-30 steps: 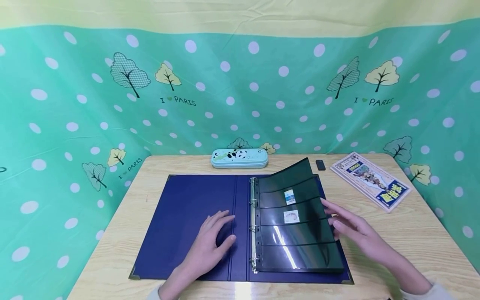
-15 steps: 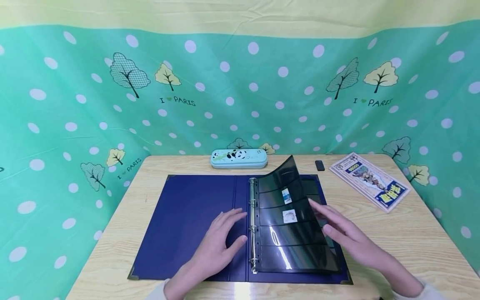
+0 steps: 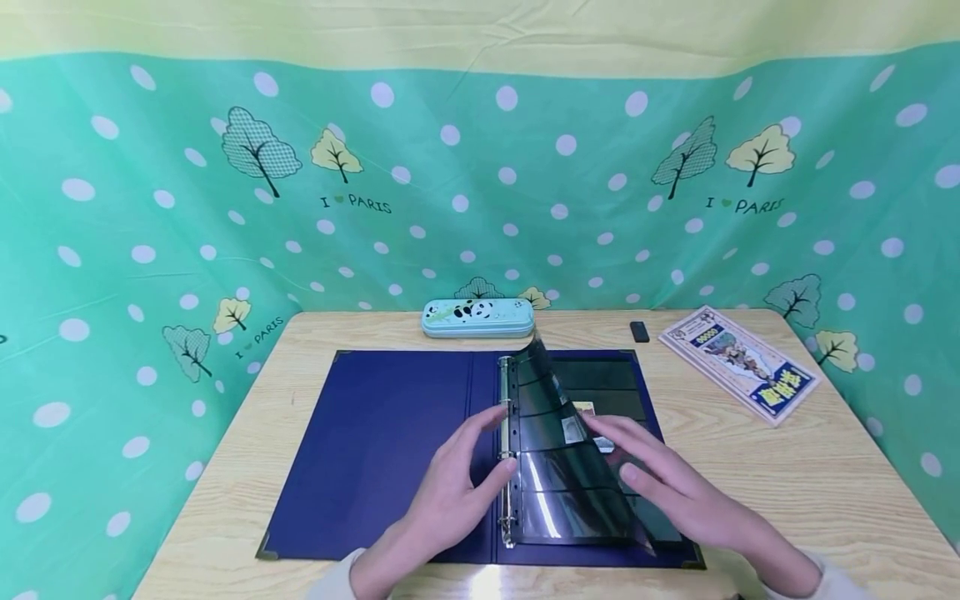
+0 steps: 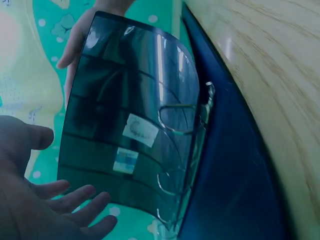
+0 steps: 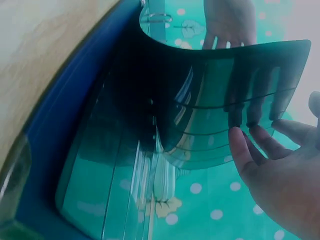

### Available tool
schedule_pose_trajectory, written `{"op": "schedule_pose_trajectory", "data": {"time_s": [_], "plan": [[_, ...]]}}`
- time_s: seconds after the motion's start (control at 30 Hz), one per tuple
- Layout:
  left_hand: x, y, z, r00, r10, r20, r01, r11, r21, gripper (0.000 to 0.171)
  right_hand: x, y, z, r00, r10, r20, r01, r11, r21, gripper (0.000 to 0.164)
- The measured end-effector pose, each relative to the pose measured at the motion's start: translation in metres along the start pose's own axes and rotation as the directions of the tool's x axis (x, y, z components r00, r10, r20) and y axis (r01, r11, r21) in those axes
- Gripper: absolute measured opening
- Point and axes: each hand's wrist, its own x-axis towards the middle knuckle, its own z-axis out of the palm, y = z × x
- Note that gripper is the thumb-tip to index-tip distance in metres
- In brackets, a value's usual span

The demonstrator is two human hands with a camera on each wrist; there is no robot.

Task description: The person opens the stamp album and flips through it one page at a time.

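A navy ring binder (image 3: pixel 397 450) lies spread on the table, its metal rings (image 3: pixel 507 500) along the middle. One black stamp album page (image 3: pixel 562 492) is lifted and curls toward the left. My right hand (image 3: pixel 682 492) touches its back with extended fingers, the thumb apart from it, as the right wrist view shows. Close to the rings hovers my left hand (image 3: pixel 450 500), fingers spread and holding nothing. Two stamps sit in the lifted page: a pale one (image 4: pixel 141 130) and a blue-and-white one (image 4: pixel 125 160). Under it, another black page (image 3: pixel 600 375) shows stamps partly hidden by my right fingers.
Behind the binder stands a light-blue panda pencil case (image 3: pixel 477 318). A small black object (image 3: pixel 640 332) lies to its right, beside a pink-bordered illustrated booklet (image 3: pixel 738 362). A green dotted curtain (image 3: pixel 480 183) surrounds the wooden table (image 3: pixel 787 475).
The page has risen from nearly flat and bent leftward, uncovering the page beneath. My right hand moved left with it. My left hand shifted right, from the cover to the rings.
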Motion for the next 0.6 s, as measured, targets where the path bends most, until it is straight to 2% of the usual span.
{"op": "schedule_pose_trajectory", "data": {"time_s": [0.23, 0.5, 0.6], "plan": [[0.002, 0.006, 0.006, 0.999, -0.043, 0.002, 0.043, 0.989, -0.138, 0.073, 0.007, -0.002, 0.011, 0.995, -0.067, 0.074, 0.056, 0.988, 0.142, 0.069], [0.001, 0.012, 0.011, 1.0, -0.011, 0.016, 0.015, 0.961, -0.276, 0.103, 0.013, -0.003, 0.018, 0.989, -0.051, 0.141, 0.013, 0.967, 0.256, 0.068], [0.0, 0.016, 0.014, 0.999, -0.042, 0.022, 0.047, 0.955, -0.292, 0.11, 0.014, -0.003, 0.022, 0.983, -0.059, 0.171, 0.006, 0.955, 0.295, 0.064]]}}
